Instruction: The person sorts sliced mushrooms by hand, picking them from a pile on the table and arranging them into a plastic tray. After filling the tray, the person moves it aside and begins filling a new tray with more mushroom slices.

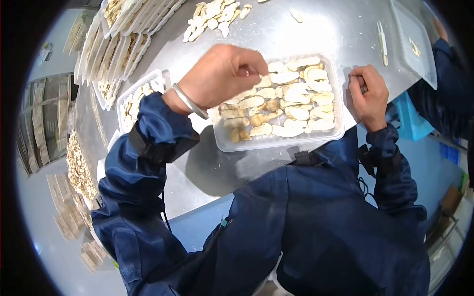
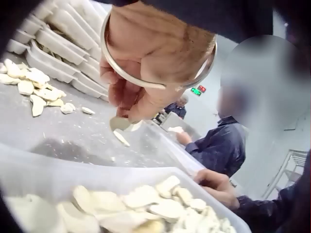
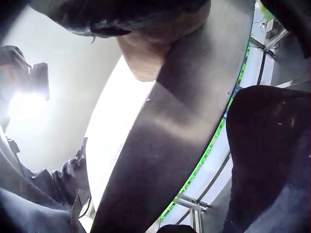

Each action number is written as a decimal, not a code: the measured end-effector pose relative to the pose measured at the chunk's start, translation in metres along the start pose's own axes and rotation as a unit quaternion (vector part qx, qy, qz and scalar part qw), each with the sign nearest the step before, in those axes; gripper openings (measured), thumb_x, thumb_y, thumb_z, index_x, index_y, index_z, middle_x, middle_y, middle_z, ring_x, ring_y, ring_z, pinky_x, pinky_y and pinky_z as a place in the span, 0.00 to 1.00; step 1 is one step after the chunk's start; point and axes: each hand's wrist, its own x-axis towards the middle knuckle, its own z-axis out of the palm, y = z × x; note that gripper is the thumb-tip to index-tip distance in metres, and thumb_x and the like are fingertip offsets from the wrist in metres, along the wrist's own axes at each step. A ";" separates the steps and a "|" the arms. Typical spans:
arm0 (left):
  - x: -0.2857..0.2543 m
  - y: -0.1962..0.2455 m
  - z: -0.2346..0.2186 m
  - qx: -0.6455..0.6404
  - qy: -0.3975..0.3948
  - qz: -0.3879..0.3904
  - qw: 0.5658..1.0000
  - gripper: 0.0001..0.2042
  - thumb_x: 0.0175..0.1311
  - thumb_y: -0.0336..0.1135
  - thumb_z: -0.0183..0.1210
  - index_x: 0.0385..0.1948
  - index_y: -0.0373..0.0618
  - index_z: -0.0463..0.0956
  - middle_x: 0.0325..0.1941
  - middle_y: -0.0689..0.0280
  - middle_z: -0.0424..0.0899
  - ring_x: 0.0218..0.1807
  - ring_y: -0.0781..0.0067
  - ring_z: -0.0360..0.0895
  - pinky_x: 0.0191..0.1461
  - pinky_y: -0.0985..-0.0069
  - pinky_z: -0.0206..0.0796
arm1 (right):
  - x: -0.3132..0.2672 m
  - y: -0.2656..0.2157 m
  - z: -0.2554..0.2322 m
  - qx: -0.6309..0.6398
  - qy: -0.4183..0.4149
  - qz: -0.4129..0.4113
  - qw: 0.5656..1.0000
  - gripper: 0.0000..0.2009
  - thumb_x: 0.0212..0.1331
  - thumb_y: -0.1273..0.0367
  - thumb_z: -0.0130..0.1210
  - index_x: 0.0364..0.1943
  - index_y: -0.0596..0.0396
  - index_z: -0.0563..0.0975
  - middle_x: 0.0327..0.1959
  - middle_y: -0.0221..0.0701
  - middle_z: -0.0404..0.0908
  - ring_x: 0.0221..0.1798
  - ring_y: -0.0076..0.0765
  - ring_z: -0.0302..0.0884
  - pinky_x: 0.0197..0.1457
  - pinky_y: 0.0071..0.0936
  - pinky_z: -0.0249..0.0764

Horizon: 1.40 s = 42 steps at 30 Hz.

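Note:
My left hand [image 1: 223, 69], with a bangle at its wrist, is raised over a clear plastic tray [image 1: 281, 146]. In the left wrist view its thumb and fingers pinch a pale mushroom slice [image 2: 120, 124]. Rows of cream and brownish mushroom slices [image 1: 296, 93] lie flat in the tray, some overlapping. At the tray's right side my right hand [image 1: 370, 93] rests on the metal table, fingers loosely curled and nothing seen in them. Only part of that hand [image 3: 146, 53] shows in the right wrist view, under the sleeve.
A heap of mushroom slices [image 1: 217, 18] lies at the back of the metal table [image 1: 340, 27]. Tilted stacked trays [image 1: 113, 54] and another filled tray [image 1: 127, 106] stand left. Tweezers [image 1: 382, 43] and a shallow tray [image 1: 412, 32] lie right, near another person's sleeve [image 1: 444, 74].

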 end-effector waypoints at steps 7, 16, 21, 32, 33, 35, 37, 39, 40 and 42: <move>0.005 -0.011 0.037 0.070 0.042 0.061 0.995 0.04 0.59 0.22 0.63 0.35 0.39 0.84 0.30 0.59 0.85 0.30 0.70 0.82 0.35 0.76 0.72 | 0.000 -0.001 0.000 0.001 -0.003 0.007 1.000 0.02 0.55 0.76 0.56 0.32 0.55 0.77 0.26 0.32 0.74 0.27 0.38 0.71 0.36 0.34 0.66; 0.001 0.000 0.039 0.136 0.089 0.092 0.983 0.04 0.57 0.23 0.63 0.32 0.41 0.80 0.36 0.63 0.80 0.31 0.61 0.79 0.34 0.69 0.71 | 0.001 -0.004 -0.002 -0.002 0.006 -0.009 1.000 0.03 0.53 0.77 0.57 0.31 0.56 0.76 0.25 0.33 0.73 0.28 0.39 0.71 0.36 0.35 0.64; 0.046 -0.002 -0.006 0.173 0.186 0.100 0.962 0.04 0.60 0.25 0.61 0.36 0.39 0.81 0.31 0.60 0.80 0.28 0.65 0.78 0.34 0.72 0.70 | 0.002 -0.005 -0.002 -0.011 0.009 -0.003 1.000 0.03 0.53 0.77 0.58 0.30 0.56 0.76 0.25 0.33 0.73 0.28 0.41 0.71 0.36 0.36 0.63; 0.176 -0.055 0.010 0.321 0.096 0.133 0.933 0.10 0.61 0.27 0.58 0.43 0.47 0.84 0.44 0.59 0.83 0.44 0.56 0.83 0.50 0.64 0.74 | 0.003 -0.006 -0.003 -0.009 0.024 -0.001 1.000 0.04 0.51 0.77 0.58 0.29 0.55 0.75 0.24 0.33 0.71 0.28 0.40 0.70 0.35 0.36 0.63; 0.175 -0.053 0.010 0.332 0.090 0.119 0.932 0.10 0.61 0.27 0.58 0.41 0.45 0.85 0.42 0.60 0.85 0.44 0.58 0.84 0.50 0.64 0.74 | 0.002 -0.006 -0.002 -0.006 0.024 -0.002 1.000 0.04 0.51 0.77 0.58 0.29 0.55 0.75 0.23 0.33 0.71 0.27 0.40 0.70 0.35 0.36 0.63; 0.182 -0.066 0.011 0.295 0.094 0.157 0.938 0.06 0.57 0.29 0.58 0.32 0.41 0.82 0.34 0.51 0.83 0.40 0.48 0.81 0.46 0.57 0.72 | 0.001 -0.006 -0.002 -0.003 0.024 -0.002 1.000 0.04 0.52 0.77 0.58 0.29 0.55 0.75 0.24 0.33 0.71 0.27 0.40 0.70 0.35 0.36 0.63; 0.179 -0.068 0.011 0.282 0.090 0.154 0.943 0.06 0.55 0.30 0.58 0.28 0.39 0.80 0.29 0.47 0.82 0.38 0.42 0.81 0.44 0.53 0.72 | 0.000 -0.005 0.000 0.002 0.023 -0.004 1.000 0.03 0.52 0.77 0.57 0.29 0.55 0.76 0.24 0.33 0.71 0.27 0.41 0.70 0.35 0.36 0.63; 0.177 -0.059 0.010 0.297 0.076 0.112 0.945 0.06 0.54 0.31 0.59 0.28 0.38 0.80 0.29 0.47 0.82 0.38 0.42 0.81 0.44 0.53 0.72 | 0.001 -0.003 0.000 0.006 0.024 -0.010 1.000 0.03 0.53 0.77 0.57 0.30 0.55 0.76 0.24 0.33 0.72 0.27 0.41 0.71 0.35 0.35 0.63; 0.175 -0.061 0.009 0.294 0.065 0.103 0.948 0.06 0.53 0.31 0.61 0.28 0.38 0.80 0.29 0.48 0.83 0.36 0.46 0.82 0.41 0.57 0.72 | 0.000 -0.002 -0.001 0.008 0.021 -0.015 1.000 0.02 0.54 0.76 0.57 0.31 0.55 0.76 0.25 0.32 0.73 0.27 0.41 0.71 0.35 0.35 0.64; 0.158 -0.061 0.003 0.200 0.070 0.097 0.972 0.07 0.53 0.31 0.62 0.28 0.38 0.81 0.27 0.49 0.83 0.33 0.48 0.82 0.38 0.60 0.72 | 0.000 -0.001 0.000 0.009 0.016 -0.013 1.000 0.02 0.54 0.76 0.57 0.31 0.55 0.76 0.25 0.32 0.73 0.27 0.40 0.70 0.35 0.34 0.64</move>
